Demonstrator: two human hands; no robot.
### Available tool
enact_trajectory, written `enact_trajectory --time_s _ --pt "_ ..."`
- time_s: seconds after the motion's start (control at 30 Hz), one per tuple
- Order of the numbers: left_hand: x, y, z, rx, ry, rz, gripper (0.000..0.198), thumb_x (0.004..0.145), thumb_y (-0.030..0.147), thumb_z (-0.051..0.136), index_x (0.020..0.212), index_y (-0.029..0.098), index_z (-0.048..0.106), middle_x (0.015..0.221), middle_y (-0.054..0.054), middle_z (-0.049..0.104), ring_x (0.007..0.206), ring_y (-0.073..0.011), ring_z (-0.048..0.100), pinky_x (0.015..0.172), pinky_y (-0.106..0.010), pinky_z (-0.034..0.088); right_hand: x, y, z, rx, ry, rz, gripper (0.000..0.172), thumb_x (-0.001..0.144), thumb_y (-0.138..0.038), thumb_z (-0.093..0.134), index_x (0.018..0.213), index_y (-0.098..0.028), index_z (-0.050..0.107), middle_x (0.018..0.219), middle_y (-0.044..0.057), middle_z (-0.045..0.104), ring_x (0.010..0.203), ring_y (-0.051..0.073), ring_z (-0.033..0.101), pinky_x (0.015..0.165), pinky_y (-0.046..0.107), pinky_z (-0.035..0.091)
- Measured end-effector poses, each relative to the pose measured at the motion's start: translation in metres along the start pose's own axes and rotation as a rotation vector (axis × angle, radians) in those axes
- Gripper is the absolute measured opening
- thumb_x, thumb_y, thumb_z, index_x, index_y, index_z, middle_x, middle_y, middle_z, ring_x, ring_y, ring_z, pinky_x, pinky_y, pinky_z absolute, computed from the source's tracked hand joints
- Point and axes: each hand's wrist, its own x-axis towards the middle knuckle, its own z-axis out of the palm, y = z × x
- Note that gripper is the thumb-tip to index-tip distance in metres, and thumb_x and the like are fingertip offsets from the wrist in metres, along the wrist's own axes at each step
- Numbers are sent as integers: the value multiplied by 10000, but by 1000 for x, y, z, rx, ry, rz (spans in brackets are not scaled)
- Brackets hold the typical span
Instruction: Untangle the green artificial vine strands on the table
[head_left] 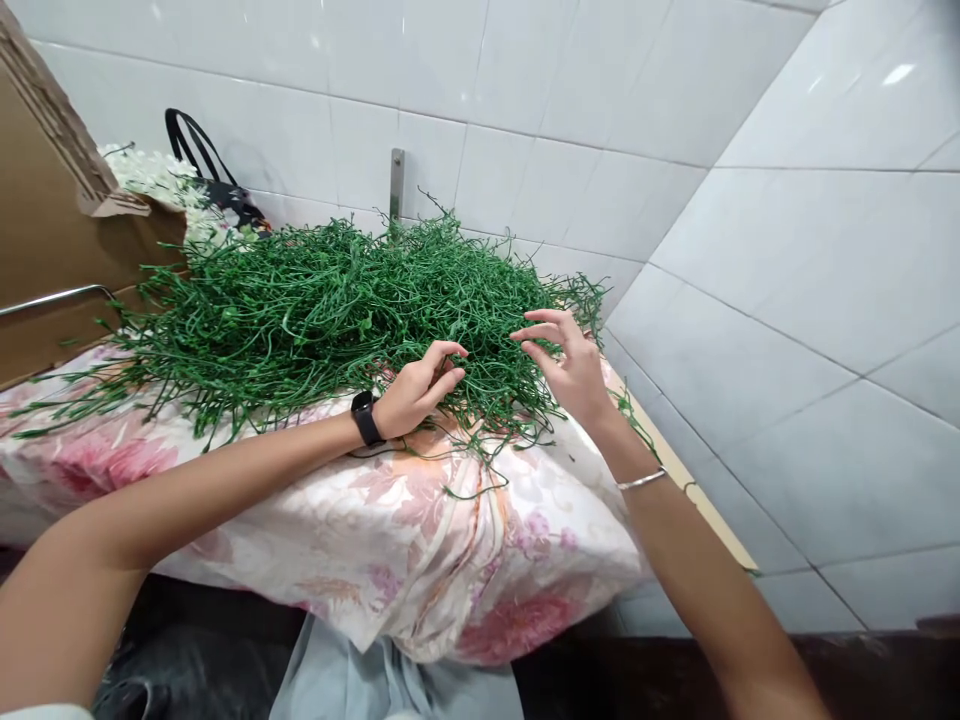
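A large heap of thin green plastic-looking stems (pixel 330 300) lies tangled across the table, many of them ending in small knobs or tips. Low at the heap's front edge is my left hand (pixel 420 390), a black watch on its wrist. Its thumb and index finger are apart, with no object visible between them. My right hand (pixel 570 365) hovers over the right end of the heap, fingers curved and spread from the thumb, and nothing shows in it. A few loose stems (pixel 480 490) lie on the floral cloth (pixel 420 520) in front of my hands.
At the left stands a cardboard box (pixel 52 200) with white flowers (pixel 154 175) beside it. Behind them is a dark bag with black handles (pixel 196 145). A metal strip (pixel 396 185) stands against the white tiled wall (pixel 540 80). Another tiled wall closes the right side.
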Motion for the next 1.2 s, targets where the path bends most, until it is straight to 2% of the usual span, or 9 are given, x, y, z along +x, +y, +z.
enact_trajectory --time_s 0.13,0.27,0.37,0.57,0.67,0.8,0.93,1.03,1.2 --pt "2 3 -5 0 14 24 246 882 267 401 1103 158 399 650 48 407 542 -59 406 553 -170 342 -2 -2 2 -51 -16 -66 262 816 -161 505 1073 -212 488 1026 48 636 1011 197 586 924 424 419" --pt "4 1 -8 64 68 67 247 863 236 446 1095 162 407 660 52 404 541 -52 404 543 -154 345 -7 -14 4 -51 58 -132 213 825 -147 490 1027 -205 527 974 44 630 963 175 593 870 364 458" --pt "5 -2 -8 129 84 120 250 845 219 484 1078 156 420 655 56 412 534 -48 402 540 -147 348 -10 -21 7 -19 35 -179 204 818 -152 513 1013 -206 534 952 42 621 923 162 594 832 335 473" --pt "6 -4 -6 206 112 173 203 841 209 495 1028 147 448 656 54 456 513 -44 415 532 -143 358 -9 -28 6 -49 149 -315 201 783 -127 556 962 -219 560 944 46 610 954 181 558 859 373 448" --pt "6 -4 -6 217 124 184 195 838 212 502 1013 143 454 638 60 454 499 -40 415 517 -137 355 -9 -32 5 -54 106 -389 222 766 -106 574 962 -210 556 928 51 619 933 179 565 840 366 462" --pt "5 -6 -6 209 86 213 224 824 215 525 1020 149 438 626 69 449 494 -35 426 514 -131 360 -13 -34 11 -112 -35 -483 271 756 -91 582 1002 -192 534 941 62 626 941 180 561 841 366 472" --pt "4 -7 -4 170 19 259 256 816 212 533 1033 148 412 641 65 462 526 -39 460 532 -131 387 -17 -32 21 -114 -134 -462 274 784 -83 541 1039 -175 506 965 74 610 969 177 544 853 362 471" --pt "2 -6 -3 150 -22 244 272 815 205 526 1050 140 405 646 59 472 541 -44 477 535 -136 392 -19 -31 24 -64 -137 -405 247 791 -95 539 1020 -176 492 961 71 590 938 163 546 826 341 480" --pt "-1 -1 -2 114 -96 210 246 820 201 508 1039 137 417 651 50 497 538 -44 476 516 -133 381 -21 -33 27 -64 -145 -343 134 788 -145 559 890 -179 478 839 42 549 819 152 526 729 320 477"
